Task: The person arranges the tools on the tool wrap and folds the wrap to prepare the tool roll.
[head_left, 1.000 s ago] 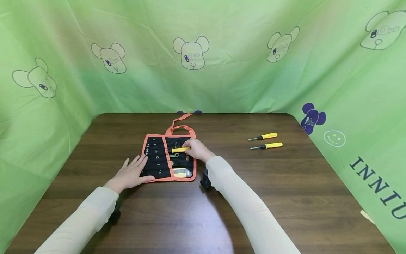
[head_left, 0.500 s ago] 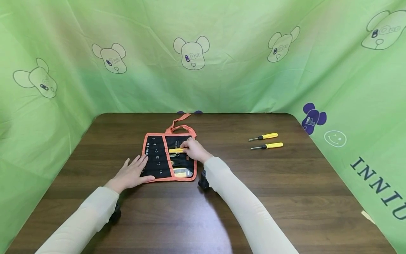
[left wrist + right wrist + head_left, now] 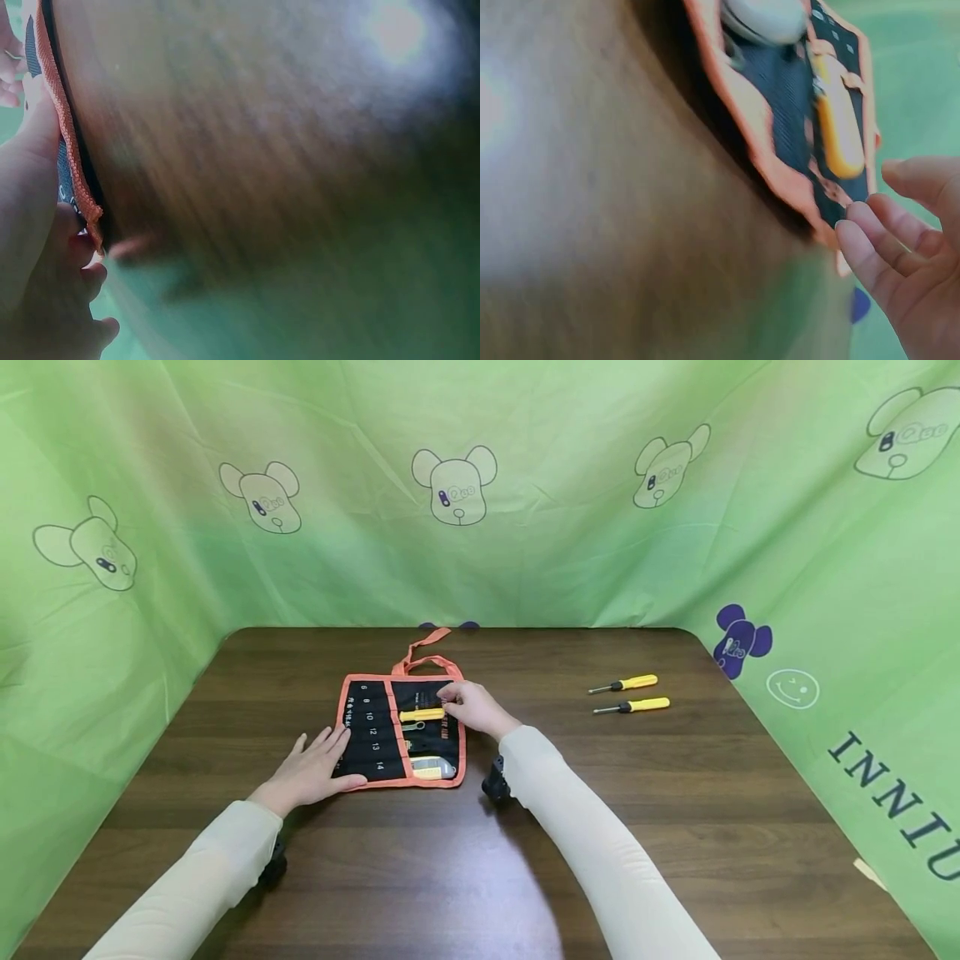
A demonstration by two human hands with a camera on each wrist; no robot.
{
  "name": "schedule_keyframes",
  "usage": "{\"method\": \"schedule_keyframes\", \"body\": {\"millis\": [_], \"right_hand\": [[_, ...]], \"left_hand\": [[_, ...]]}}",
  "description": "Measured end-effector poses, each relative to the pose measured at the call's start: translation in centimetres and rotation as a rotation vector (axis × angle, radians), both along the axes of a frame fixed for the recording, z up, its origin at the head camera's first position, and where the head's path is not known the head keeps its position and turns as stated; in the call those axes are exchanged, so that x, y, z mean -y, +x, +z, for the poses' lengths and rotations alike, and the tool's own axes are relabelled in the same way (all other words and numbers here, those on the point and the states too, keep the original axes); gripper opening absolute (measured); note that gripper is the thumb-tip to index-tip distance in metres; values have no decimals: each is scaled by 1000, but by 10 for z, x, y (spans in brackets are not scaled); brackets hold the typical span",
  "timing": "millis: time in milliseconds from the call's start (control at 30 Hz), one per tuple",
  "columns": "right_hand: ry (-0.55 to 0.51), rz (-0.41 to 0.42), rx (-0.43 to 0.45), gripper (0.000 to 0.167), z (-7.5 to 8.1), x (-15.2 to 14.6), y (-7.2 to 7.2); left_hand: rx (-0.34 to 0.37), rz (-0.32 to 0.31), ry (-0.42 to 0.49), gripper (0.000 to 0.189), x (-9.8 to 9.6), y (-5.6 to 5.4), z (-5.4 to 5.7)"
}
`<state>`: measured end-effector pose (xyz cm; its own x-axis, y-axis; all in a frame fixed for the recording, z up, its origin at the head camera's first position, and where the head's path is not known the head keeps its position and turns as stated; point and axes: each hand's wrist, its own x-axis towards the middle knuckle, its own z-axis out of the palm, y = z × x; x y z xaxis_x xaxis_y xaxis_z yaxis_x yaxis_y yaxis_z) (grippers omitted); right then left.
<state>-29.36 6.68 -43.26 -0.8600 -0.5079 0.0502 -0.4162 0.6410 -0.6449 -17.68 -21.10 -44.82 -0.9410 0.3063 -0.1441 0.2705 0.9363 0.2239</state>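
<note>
A black tool roll (image 3: 358, 753) with orange edging lies spread on the table. My left hand (image 3: 309, 770) rests flat on its left side, fingers spread; the left wrist view shows the thumb (image 3: 39, 112) along the orange edge. From a pocket on the right half sticks a yellow handle (image 3: 422, 715), its front end hidden in the pocket. My right hand (image 3: 480, 710) is just off the handle's free end with nothing in it. In the right wrist view its fingers (image 3: 862, 251) are apart from the yellow handle (image 3: 840, 131).
Below the yellow handle, the roll also holds a small ring-ended wrench (image 3: 417, 726) and a grey-and-yellow utility knife (image 3: 432, 767). Two yellow-handled screwdrivers (image 3: 639, 682) lie at the right on the brown table (image 3: 712, 793). Orange straps (image 3: 427, 658) trail behind the roll.
My right hand has pushed the yellow handle leftward into the pocket, then let go and drawn back to the right. The left hand has stayed in place.
</note>
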Motion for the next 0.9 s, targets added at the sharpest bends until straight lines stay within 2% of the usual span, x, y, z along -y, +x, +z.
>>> {"method": "schedule_keyframes", "body": {"millis": [233,567,900], "right_hand": [[-88,-51,-26,28,17,-29,-9],[-155,-87,-174,29,41,-86,-19],[-143,-205,-198,32,63,-151,-24]], "left_hand": [[5,2,-1,95,1,0,2],[1,-1,-1,96,1,0,1],[-1,1,3,96,0,0,1]]}}
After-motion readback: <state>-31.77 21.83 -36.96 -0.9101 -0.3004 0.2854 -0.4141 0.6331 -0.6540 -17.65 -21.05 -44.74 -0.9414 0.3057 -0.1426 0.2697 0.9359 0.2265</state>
